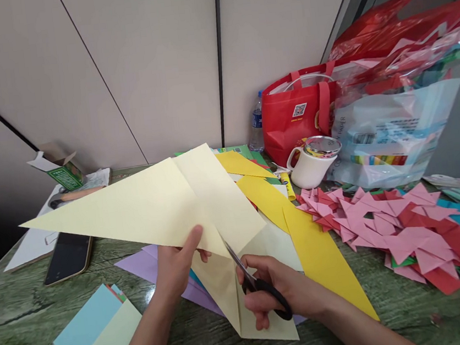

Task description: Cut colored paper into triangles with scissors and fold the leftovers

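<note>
My left hand [181, 258] pinches a large sheet of cream paper [134, 208], thumb on top and fingers beneath. The sheet is folded to a long point at the left. In my right hand [274, 286] is a pair of scissors [245, 275] with black handles, its blades at the paper's lower edge, where a cut line runs up from them. Another folded cream sheet [222, 289] lies below, partly hidden by my hands. Yellow paper pieces [322, 256] and purple paper [141, 265] lie under and beside it.
At right are pink and red folded paper pieces [386, 226], a white mug [310, 169], a glue stick [287, 185], a red bag [286, 124] and a plastic bag [396, 137]. Left are a phone [68, 257], a small green box [65, 175] and blue paper [90, 327].
</note>
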Action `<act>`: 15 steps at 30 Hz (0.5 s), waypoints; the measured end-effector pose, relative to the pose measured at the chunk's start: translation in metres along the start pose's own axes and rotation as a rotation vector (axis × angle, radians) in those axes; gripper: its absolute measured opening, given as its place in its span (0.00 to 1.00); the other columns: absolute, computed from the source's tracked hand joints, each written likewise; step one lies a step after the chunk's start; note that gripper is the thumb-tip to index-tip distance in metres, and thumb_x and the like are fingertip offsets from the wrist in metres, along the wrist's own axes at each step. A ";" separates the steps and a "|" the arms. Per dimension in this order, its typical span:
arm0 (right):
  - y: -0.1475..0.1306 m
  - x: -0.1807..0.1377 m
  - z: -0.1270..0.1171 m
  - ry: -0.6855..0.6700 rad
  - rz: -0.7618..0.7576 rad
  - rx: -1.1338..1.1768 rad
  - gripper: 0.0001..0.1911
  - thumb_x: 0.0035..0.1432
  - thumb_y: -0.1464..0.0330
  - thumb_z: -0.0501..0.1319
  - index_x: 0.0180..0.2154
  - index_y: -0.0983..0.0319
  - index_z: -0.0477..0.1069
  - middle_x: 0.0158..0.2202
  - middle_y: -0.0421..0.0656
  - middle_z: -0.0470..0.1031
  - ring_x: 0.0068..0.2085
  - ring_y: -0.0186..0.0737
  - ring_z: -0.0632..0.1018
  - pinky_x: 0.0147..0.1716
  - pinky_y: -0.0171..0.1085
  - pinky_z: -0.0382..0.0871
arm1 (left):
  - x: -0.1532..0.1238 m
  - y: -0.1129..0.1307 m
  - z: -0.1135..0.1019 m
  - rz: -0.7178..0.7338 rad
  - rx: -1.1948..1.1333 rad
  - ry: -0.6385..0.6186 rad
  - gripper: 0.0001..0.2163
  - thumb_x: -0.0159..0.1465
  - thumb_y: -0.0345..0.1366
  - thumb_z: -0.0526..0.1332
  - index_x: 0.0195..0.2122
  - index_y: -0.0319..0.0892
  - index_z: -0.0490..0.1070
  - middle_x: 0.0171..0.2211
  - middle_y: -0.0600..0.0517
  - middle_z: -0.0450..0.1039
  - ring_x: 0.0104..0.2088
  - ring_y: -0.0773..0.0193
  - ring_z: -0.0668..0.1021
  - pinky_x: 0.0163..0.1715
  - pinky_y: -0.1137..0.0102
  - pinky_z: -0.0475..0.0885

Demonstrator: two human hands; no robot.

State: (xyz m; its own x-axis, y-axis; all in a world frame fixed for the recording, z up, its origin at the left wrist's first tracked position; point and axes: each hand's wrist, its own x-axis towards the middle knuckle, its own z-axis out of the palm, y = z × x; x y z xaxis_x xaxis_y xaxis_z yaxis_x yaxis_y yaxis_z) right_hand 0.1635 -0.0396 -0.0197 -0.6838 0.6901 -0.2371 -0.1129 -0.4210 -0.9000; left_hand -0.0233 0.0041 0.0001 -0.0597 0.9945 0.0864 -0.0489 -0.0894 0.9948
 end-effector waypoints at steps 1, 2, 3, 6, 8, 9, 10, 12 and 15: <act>0.000 -0.001 -0.001 -0.037 -0.030 0.013 0.24 0.46 0.58 0.69 0.35 0.61 0.58 0.17 0.32 0.70 0.17 0.28 0.71 0.21 0.29 0.68 | 0.000 0.001 0.000 -0.006 -0.009 -0.004 0.08 0.56 0.38 0.63 0.24 0.41 0.68 0.12 0.58 0.67 0.12 0.67 0.69 0.15 0.71 0.64; 0.000 -0.002 -0.002 -0.064 -0.068 0.030 0.23 0.47 0.58 0.68 0.36 0.61 0.58 0.17 0.32 0.70 0.17 0.28 0.71 0.22 0.30 0.69 | 0.000 0.002 0.000 -0.011 -0.016 -0.014 0.08 0.56 0.38 0.64 0.24 0.41 0.68 0.12 0.58 0.67 0.12 0.67 0.69 0.15 0.72 0.64; 0.000 -0.002 -0.003 -0.085 -0.108 0.048 0.23 0.48 0.58 0.67 0.37 0.60 0.57 0.18 0.32 0.70 0.17 0.28 0.71 0.23 0.32 0.70 | 0.000 0.003 0.000 -0.015 -0.021 -0.029 0.08 0.56 0.38 0.63 0.24 0.41 0.68 0.11 0.58 0.67 0.12 0.67 0.68 0.15 0.72 0.64; -0.001 -0.004 -0.006 -0.088 -0.165 0.069 0.22 0.52 0.60 0.66 0.42 0.60 0.57 0.18 0.30 0.70 0.16 0.26 0.70 0.24 0.35 0.72 | 0.000 0.005 0.000 -0.046 -0.065 -0.046 0.07 0.55 0.38 0.64 0.25 0.40 0.69 0.12 0.58 0.66 0.11 0.68 0.68 0.13 0.72 0.64; -0.003 -0.004 -0.008 -0.059 -0.142 0.040 0.26 0.52 0.60 0.65 0.48 0.60 0.56 0.18 0.30 0.70 0.17 0.27 0.70 0.24 0.34 0.72 | -0.001 0.006 -0.001 -0.087 -0.134 -0.034 0.08 0.53 0.38 0.65 0.29 0.40 0.70 0.14 0.58 0.68 0.11 0.69 0.67 0.11 0.73 0.63; -0.005 -0.004 -0.008 -0.045 -0.121 0.020 0.30 0.52 0.60 0.66 0.51 0.61 0.56 0.18 0.31 0.70 0.17 0.27 0.71 0.24 0.33 0.72 | -0.001 0.007 -0.001 -0.105 -0.170 -0.029 0.09 0.52 0.37 0.66 0.30 0.40 0.70 0.15 0.58 0.68 0.11 0.70 0.66 0.10 0.74 0.62; -0.006 -0.003 -0.008 -0.036 -0.099 0.001 0.33 0.51 0.60 0.66 0.54 0.61 0.54 0.19 0.32 0.71 0.18 0.28 0.72 0.23 0.33 0.72 | -0.001 0.007 -0.001 -0.116 -0.205 -0.027 0.10 0.51 0.37 0.66 0.32 0.40 0.70 0.16 0.58 0.69 0.10 0.71 0.66 0.09 0.74 0.62; -0.006 -0.002 -0.008 -0.036 -0.080 -0.026 0.39 0.50 0.60 0.67 0.58 0.62 0.52 0.20 0.33 0.71 0.20 0.29 0.73 0.23 0.32 0.71 | -0.001 0.007 -0.001 -0.128 -0.249 -0.037 0.11 0.51 0.36 0.66 0.33 0.39 0.70 0.18 0.58 0.70 0.10 0.72 0.65 0.08 0.75 0.62; -0.004 -0.001 -0.006 -0.039 -0.086 -0.061 0.42 0.50 0.60 0.67 0.60 0.63 0.50 0.21 0.35 0.72 0.21 0.29 0.73 0.23 0.30 0.69 | -0.002 0.006 0.001 -0.135 -0.264 -0.063 0.11 0.51 0.36 0.67 0.34 0.39 0.70 0.19 0.57 0.71 0.11 0.72 0.67 0.08 0.76 0.62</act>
State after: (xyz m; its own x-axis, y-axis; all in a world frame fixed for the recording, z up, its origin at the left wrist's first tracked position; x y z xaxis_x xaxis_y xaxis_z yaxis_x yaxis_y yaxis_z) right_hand 0.1689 -0.0346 -0.0177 -0.7015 0.6978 -0.1448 -0.1288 -0.3240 -0.9373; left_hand -0.0225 0.0011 0.0064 0.0270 0.9990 -0.0343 -0.3102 0.0410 0.9498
